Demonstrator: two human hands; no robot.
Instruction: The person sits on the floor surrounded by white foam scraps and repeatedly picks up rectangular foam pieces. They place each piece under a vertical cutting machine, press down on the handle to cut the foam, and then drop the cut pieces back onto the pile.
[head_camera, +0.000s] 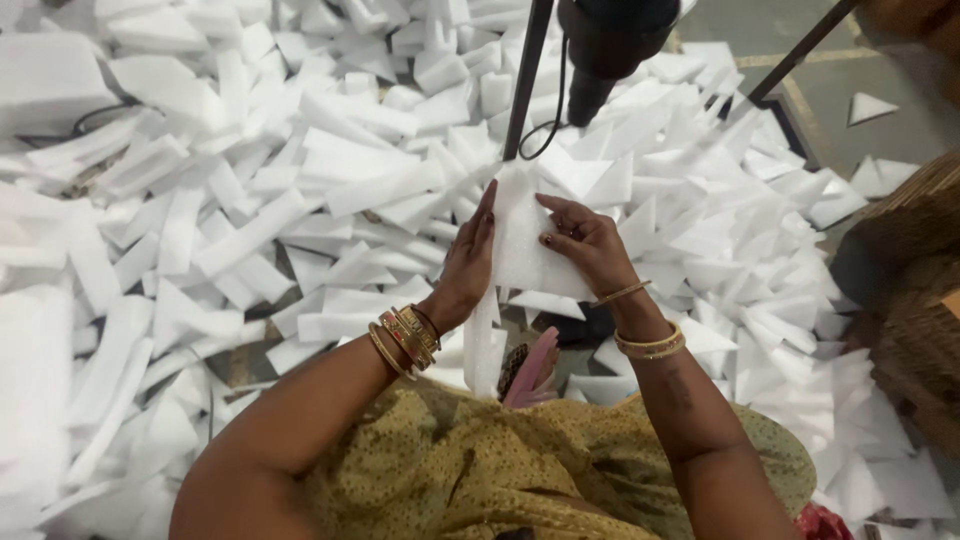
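Note:
Both my hands hold one white foam sheet (520, 250) upright in front of me. My left hand (468, 262) presses flat against its left side, fingers pointing up. My right hand (585, 242) grips its right edge with bent fingers. Gold bangles ring both wrists. The sheet's top edge reaches the foot of a thin dark rod (527, 80) beside a black machine body (605, 45) with a cable. A narrow foam strip (482, 345) hangs down from the sheet toward my lap.
Heaps of white foam offcuts (250, 200) cover the floor to the left, ahead and right. Triangular pieces (740, 260) pile up on the right. Brown woven baskets (915, 300) stand at the right edge. A slanted dark bar (800, 50) crosses the top right.

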